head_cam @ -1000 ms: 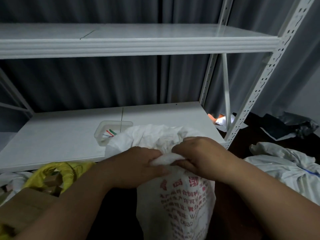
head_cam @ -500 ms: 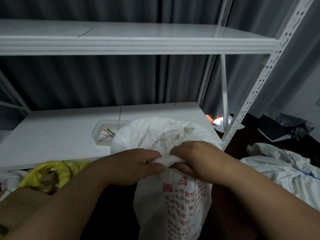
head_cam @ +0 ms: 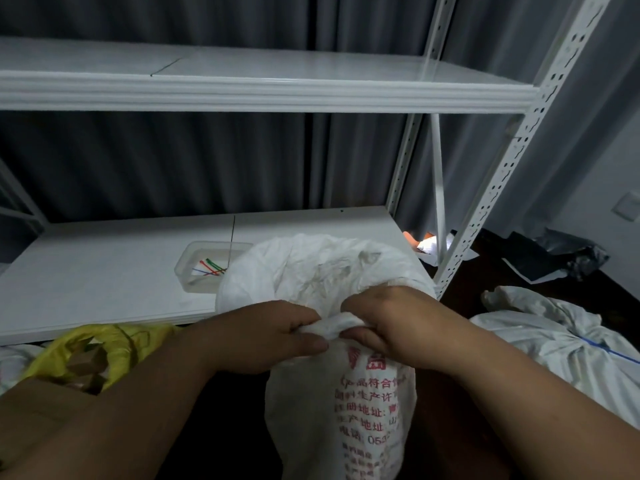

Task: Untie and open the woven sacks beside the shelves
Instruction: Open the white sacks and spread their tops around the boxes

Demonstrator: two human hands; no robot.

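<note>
the white woven sack (head_cam: 341, 393) with red print stands on the dark floor in front of the lower shelf (head_cam: 104, 271) — its bottom is cut off by the frame. the left hand (head_cam: 266, 336) and the right hand (head_cam: 391, 323) both pinch one bunched fold of its near rim, fingers curled; the fingertips are hidden in the cloth. the mouth gapes behind them, the inside too dim to read. a second white sack (head_cam: 561, 344) lies at right — tied with a blue cord, it seems. coloured cable ties lie in a clear tray (head_cam: 194, 268).

woven sack (head_cam: 367, 403) | red Chinese print | legible: 品符合, 生产许, 地址, digits 05 | rest unclear
</note>
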